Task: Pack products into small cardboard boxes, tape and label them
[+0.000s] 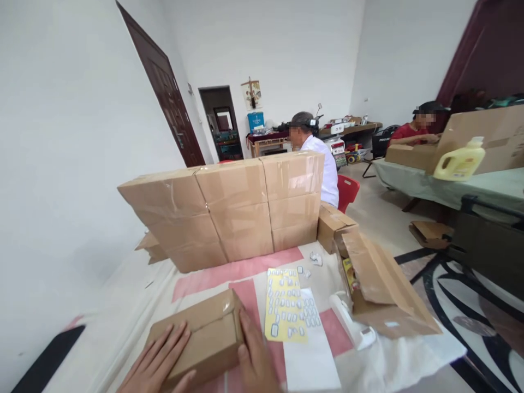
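Observation:
A closed cardboard box [208, 333] lies on the cloth-covered table in front of me, with clear tape over its right end. Flat across its top, near the left end, rests my left hand [158, 360], fingers stretched and its thumb at the front side. My right hand [256, 355] leans against the box's right end, fingers straight along it and not wrapped round it. Just right of that hand lies a yellow sticker sheet [282, 311] with rows of small labels, partly over a white sheet [309, 355].
Stacked taped cartons [233, 213] form a wall behind. At right are an open carton [388, 305], a white handheld device [352, 322] and crumpled scraps [315, 259]. A person in white [323, 158] sits beyond; another in red [413, 131] works near a yellow jug [460, 161].

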`<state>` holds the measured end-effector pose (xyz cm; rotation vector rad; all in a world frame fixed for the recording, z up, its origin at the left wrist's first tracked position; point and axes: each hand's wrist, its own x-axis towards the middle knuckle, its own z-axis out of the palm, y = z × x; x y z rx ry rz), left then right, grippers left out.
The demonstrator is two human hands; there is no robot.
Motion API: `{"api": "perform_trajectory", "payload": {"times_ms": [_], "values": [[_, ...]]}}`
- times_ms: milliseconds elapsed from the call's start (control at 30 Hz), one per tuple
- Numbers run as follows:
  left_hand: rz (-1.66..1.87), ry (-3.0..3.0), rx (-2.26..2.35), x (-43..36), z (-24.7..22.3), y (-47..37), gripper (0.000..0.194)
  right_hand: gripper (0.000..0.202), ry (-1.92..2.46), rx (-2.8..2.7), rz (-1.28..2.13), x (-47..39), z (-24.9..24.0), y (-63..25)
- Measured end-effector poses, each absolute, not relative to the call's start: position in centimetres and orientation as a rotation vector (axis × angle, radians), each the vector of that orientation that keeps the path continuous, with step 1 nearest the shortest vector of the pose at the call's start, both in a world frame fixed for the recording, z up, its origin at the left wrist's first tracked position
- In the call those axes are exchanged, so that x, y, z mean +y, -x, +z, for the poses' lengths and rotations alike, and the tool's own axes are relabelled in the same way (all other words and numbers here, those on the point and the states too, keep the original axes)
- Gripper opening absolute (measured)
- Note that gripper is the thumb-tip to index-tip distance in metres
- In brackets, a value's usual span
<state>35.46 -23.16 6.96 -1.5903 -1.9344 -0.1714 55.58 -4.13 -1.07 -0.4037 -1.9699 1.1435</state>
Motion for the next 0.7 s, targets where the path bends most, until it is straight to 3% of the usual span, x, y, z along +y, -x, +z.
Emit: {"api": "perform_trajectory", "payload": {"times_ms": [133,433,700], "values": [[-0.302,1.554,-1.908,-22.3,7.7,-37.4,0.077,0.060,0.449,-2.001,1.299,-3.7,-0.6,-56.2],[-0.474,1.525,-2.047,-22.1,7.9,-37.9,0.066,0.065,0.462,-2.006,1.285,-2.9,0.8,-55.8],[-0.608,1.541,-2.136,-22.8,7.7,-37.8,0.066,0.040,0.573,-1.956,1.157,-3.7,1.7,-56.6]]}}
